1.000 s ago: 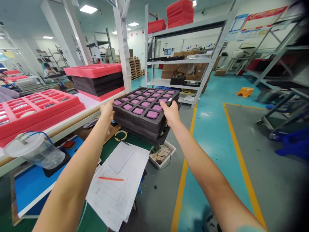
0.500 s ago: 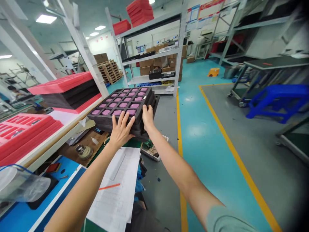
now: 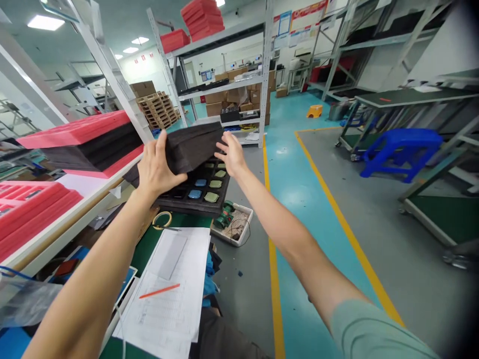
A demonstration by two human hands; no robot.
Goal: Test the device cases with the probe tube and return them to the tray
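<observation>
My left hand (image 3: 154, 167) is closed on the near left side of a black foam tray stack (image 3: 194, 144), raised and tilted so its dark side faces me. My right hand (image 3: 234, 154) is at the stack's right end, fingers bent and apart, tips close to its edge; whether they press on it I cannot make out. Beneath lies another black foam tray (image 3: 187, 203), with pale green pieces (image 3: 211, 197) and blue pieces (image 3: 195, 194) in its pockets. The raised stack hides the tray's back part.
Printed sheets (image 3: 168, 299) with an orange stick (image 3: 159, 291) lie on the green bench, near a tape roll (image 3: 162, 220). A white basket (image 3: 239, 227) holds a green device (image 3: 225, 215). Red foam trays (image 3: 37, 209) fill the left shelf. A blue stool (image 3: 402, 152) stands right.
The upper trays with purple pieces have been lifted and tipped up, exposing the tray with green and blue pieces. My left hand has moved left and up; the view has shifted right.
</observation>
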